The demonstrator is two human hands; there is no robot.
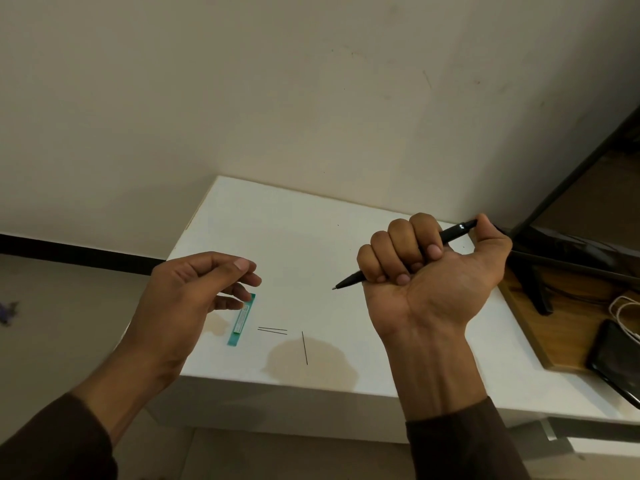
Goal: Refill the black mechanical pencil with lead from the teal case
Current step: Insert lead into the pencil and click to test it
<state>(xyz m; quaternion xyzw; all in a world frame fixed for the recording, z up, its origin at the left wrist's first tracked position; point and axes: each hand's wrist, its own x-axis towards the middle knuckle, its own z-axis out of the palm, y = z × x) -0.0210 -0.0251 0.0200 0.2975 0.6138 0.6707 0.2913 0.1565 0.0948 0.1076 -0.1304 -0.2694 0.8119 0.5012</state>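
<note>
Nearest, a single lead (304,347) lies loose by the front edge of the white counter (294,230), on a faint stain; two more leads (272,330) lie side by side just left of it. Risk: a sleeve or careless pinch could roll one off or snap it.

The teal case (241,320) lies flat left of the pair. Above its far end hovers the left hand (194,299), grip released, fingers curled and empty; whether they touch the case cannot be told.

Further right, the right hand (426,271) is clenched in a fist on the black mechanical pencil (401,258), tip pointing left, thumb at the rear cap. Judgement: a fist grip gives poor aim for threading lead.
</note>
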